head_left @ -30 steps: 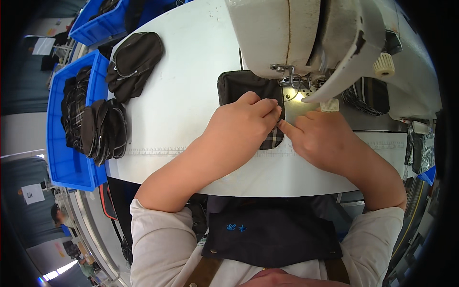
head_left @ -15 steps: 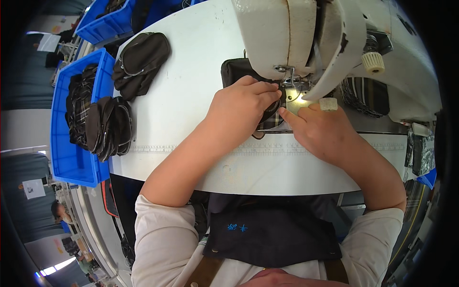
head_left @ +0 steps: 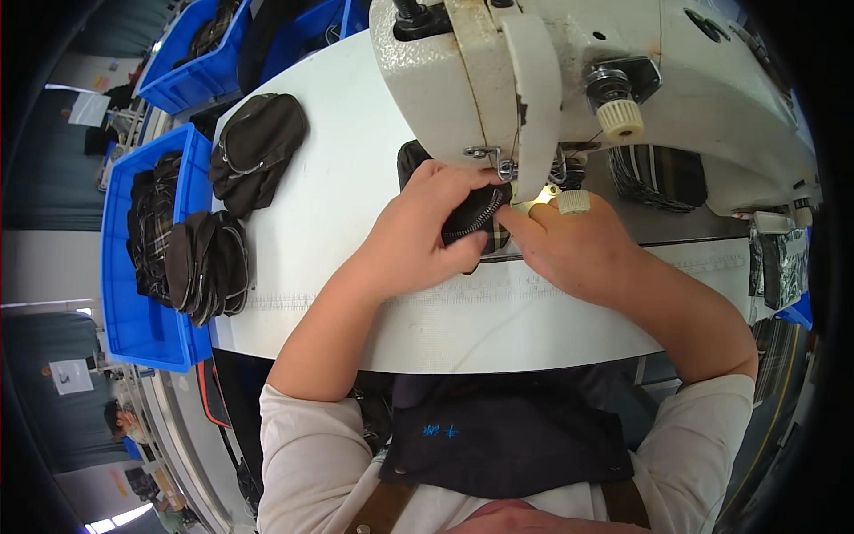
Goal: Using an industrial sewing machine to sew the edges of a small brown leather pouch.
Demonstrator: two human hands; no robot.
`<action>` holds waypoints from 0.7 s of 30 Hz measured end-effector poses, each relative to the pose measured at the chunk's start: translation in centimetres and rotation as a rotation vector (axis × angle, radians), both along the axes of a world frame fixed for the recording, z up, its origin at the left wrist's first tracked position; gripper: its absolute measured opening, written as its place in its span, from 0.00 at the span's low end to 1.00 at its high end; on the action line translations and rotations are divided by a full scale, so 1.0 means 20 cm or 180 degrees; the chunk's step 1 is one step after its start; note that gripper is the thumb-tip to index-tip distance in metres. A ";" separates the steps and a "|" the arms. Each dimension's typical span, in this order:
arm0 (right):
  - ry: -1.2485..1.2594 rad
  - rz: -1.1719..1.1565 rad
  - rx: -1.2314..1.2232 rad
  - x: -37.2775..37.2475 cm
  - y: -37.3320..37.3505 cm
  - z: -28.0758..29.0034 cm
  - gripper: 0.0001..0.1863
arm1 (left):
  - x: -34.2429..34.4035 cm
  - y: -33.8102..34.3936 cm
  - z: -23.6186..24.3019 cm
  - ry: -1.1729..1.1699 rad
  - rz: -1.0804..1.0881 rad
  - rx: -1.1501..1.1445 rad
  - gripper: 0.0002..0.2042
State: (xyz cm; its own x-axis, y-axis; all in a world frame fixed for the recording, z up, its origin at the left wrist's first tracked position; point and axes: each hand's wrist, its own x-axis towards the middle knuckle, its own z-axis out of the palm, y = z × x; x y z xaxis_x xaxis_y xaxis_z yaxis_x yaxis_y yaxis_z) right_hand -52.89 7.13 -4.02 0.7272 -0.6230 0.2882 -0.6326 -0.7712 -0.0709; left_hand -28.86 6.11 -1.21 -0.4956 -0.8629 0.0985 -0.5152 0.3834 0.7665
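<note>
A dark brown fabric pouch piece with a curved metal zipper (head_left: 487,216) and a plaid part lies under the head of a white sewing machine (head_left: 623,98). My left hand (head_left: 427,227) grips it from the left, thumb by the zipper's near end and fingers on the far side close to the presser foot. From the right, my right hand (head_left: 574,245) holds the piece's edge beside the lit needle plate (head_left: 541,198). Its index fingertip touches the fabric; the other fingers are partly hidden behind a ribbed cream knob (head_left: 574,203). The needle's tip cannot be made out.
Dark pouches (head_left: 258,147) lie on the white table (head_left: 347,116) at the left. More pouches (head_left: 206,267) rest over the rim of a blue bin (head_left: 111,276). Plaid pieces (head_left: 656,178) are stacked right of the needle. A ruler strip (head_left: 294,300) runs along the near edge.
The view has shifted, so the machine appears further left. My left thumb has spread away from the fingers, and more of the zipper shows between them. My right hand stays by the needle plate.
</note>
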 end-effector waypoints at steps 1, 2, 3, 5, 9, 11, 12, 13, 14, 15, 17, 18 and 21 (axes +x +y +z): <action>0.0012 0.0039 -0.0086 0.00 0.00 0.00 0.24 | 0.00 0.02 0.03 -0.0383 -0.0179 -0.0587 0.25; 0.0025 0.0079 -0.0170 0.01 0.00 0.00 0.23 | -0.03 0.03 0.01 -0.0517 -0.0086 -0.1041 0.27; 0.0023 0.0078 -0.0177 0.01 0.00 0.00 0.23 | -0.04 0.02 -0.01 -0.0519 -0.0086 -0.1048 0.27; -0.0182 0.0004 -0.0084 0.02 0.00 -0.02 0.19 | -0.04 0.00 -0.04 -0.1065 -0.0056 -0.1536 0.28; -0.0376 0.0238 -0.0088 0.03 0.00 0.01 0.10 | -0.04 -0.01 -0.06 -0.1143 0.0059 -0.1913 0.23; -0.0575 0.0362 0.0048 0.05 0.02 -0.01 0.10 | -0.04 -0.02 -0.07 -0.0932 0.0189 -0.2154 0.16; -0.0577 0.0367 0.0047 0.06 0.03 -0.02 0.10 | -0.03 -0.02 -0.08 -0.0936 0.0193 -0.2155 0.16; -0.0568 0.0576 -0.0334 0.07 0.03 -0.03 0.14 | -0.03 -0.03 -0.10 -0.0810 0.0216 -0.2044 0.14; -0.0558 0.0785 -0.0715 0.07 0.04 -0.04 0.17 | -0.03 -0.04 -0.12 -0.0684 0.0238 -0.1933 0.12; -0.0557 0.0784 -0.0715 0.07 0.05 -0.04 0.17 | -0.03 -0.05 -0.13 -0.0683 0.0237 -0.1933 0.12; -0.0320 0.0765 -0.0376 0.06 0.08 -0.05 0.22 | -0.02 -0.05 -0.12 -0.0589 0.0171 -0.1897 0.11; -0.0325 0.0766 -0.0371 0.06 0.09 -0.04 0.22 | -0.02 -0.05 -0.11 -0.0595 0.0171 -0.1892 0.11; -0.0046 0.0718 -0.0418 0.05 0.11 -0.01 0.20 | -0.03 -0.04 -0.08 -0.0652 -0.0092 -0.1953 0.13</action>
